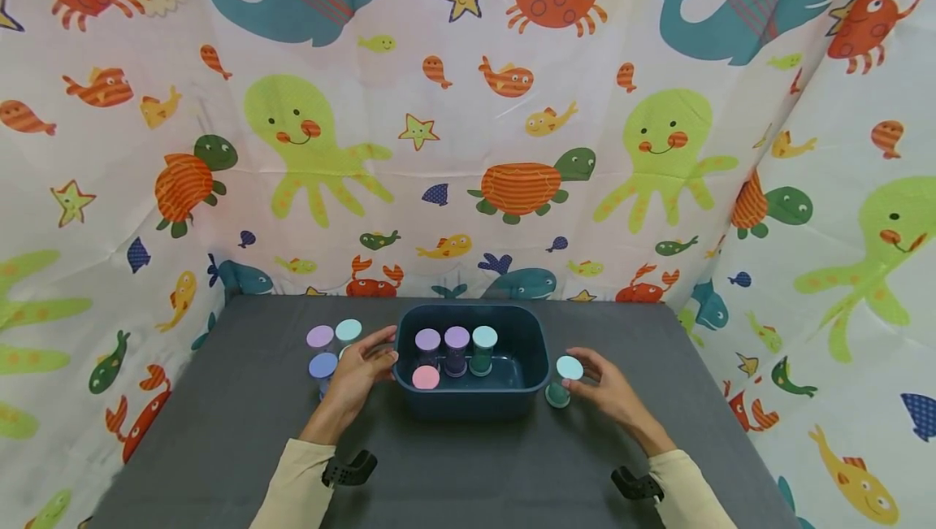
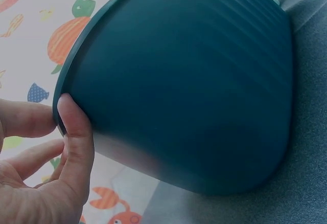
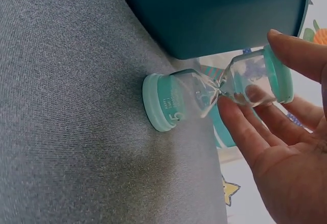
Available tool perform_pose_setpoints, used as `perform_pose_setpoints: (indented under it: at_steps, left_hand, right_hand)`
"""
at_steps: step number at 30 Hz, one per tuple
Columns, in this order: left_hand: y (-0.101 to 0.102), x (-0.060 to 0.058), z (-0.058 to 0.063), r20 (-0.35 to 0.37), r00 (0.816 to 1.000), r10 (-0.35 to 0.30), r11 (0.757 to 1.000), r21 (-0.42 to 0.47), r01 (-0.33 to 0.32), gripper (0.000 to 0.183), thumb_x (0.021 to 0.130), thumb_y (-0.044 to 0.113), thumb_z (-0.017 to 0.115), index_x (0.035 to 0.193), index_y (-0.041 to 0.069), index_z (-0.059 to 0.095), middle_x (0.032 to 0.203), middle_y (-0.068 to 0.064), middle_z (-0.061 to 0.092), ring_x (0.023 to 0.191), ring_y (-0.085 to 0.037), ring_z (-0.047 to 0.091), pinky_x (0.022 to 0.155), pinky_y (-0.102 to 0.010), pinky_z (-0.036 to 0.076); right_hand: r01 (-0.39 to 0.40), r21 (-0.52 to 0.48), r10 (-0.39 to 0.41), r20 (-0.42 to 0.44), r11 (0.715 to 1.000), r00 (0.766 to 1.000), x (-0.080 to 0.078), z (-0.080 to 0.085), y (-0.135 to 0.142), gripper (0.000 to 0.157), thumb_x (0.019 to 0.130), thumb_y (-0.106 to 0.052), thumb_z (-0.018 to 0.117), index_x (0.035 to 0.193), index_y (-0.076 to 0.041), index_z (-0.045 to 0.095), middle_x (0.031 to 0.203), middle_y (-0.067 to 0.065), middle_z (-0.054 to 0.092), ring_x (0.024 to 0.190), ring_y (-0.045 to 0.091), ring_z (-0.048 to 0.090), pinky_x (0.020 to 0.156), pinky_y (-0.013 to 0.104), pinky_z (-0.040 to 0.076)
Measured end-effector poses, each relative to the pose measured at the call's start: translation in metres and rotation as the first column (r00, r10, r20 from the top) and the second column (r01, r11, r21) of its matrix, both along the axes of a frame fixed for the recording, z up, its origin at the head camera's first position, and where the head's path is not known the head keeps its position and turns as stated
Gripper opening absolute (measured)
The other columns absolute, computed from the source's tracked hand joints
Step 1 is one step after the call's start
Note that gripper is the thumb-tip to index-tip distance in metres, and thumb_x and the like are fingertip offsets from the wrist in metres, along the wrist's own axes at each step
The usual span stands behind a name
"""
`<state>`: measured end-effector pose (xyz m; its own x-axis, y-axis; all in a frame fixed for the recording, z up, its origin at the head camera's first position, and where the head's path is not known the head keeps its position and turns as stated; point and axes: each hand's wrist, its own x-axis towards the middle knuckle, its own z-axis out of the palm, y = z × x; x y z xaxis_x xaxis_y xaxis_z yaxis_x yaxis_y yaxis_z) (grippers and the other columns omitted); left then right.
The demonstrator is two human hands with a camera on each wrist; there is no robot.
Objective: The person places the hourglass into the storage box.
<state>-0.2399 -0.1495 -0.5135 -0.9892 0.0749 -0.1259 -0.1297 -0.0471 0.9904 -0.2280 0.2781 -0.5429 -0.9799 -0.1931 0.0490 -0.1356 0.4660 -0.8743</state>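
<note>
My left hand (image 1: 356, 379) pinches the left rim of a dark teal plastic bin (image 1: 471, 405), thumb on one side and fingers on the other, as the left wrist view shows. Just right of the bin, my right hand (image 1: 613, 392) holds a mint-capped hourglass (image 1: 569, 367) by its upper half. This hourglass is upright, its lower cap right at the grey cloth, with mint sand in the bottom bulb. Inside the bin stand two purple-capped hourglasses (image 1: 457, 338), a mint-capped one (image 1: 484, 337) and a pink-capped one (image 1: 426, 377).
Left of the bin, partly behind my left hand, stand more hourglasses with a purple cap (image 1: 320, 337), a mint cap (image 1: 348, 330) and a blue cap (image 1: 322, 365). Grey cloth (image 1: 483, 480) covers the table. A sea-animal printed curtain (image 1: 453, 228) hangs behind and at both sides.
</note>
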Motion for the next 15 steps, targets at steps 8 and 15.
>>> perform_pose_setpoints:
  at_steps: [8,15]
  left_hand:
    - [0.000,0.001,-0.001,-0.002,1.000,0.000,1.000,0.016,0.000,0.046,0.096,0.003,0.058,0.141,0.011,0.052,0.139,-0.015,0.052,0.116,-0.035,0.053,0.073,-0.023,0.056]
    - [0.000,0.001,0.000,-0.009,1.000,0.000,1.000,0.021,0.000,0.047,0.095,0.003,0.059,0.141,0.011,0.053,0.138,-0.015,0.052,0.109,-0.028,0.056,0.072,-0.024,0.056]
  right_hand:
    - [0.027,-0.026,-0.026,0.022,0.999,0.999,0.000,-0.002,0.003,0.053,0.085,-0.020,0.077,0.131,-0.005,0.055,0.132,0.021,0.058,0.126,0.042,0.054,0.088,0.031,0.055]
    - [0.037,-0.054,-0.037,-0.001,0.998,0.999,0.001,0.009,0.009,0.052,0.085,-0.021,0.077,0.131,-0.006,0.057,0.131,0.019,0.059,0.125,0.042,0.054,0.082,0.024,0.053]
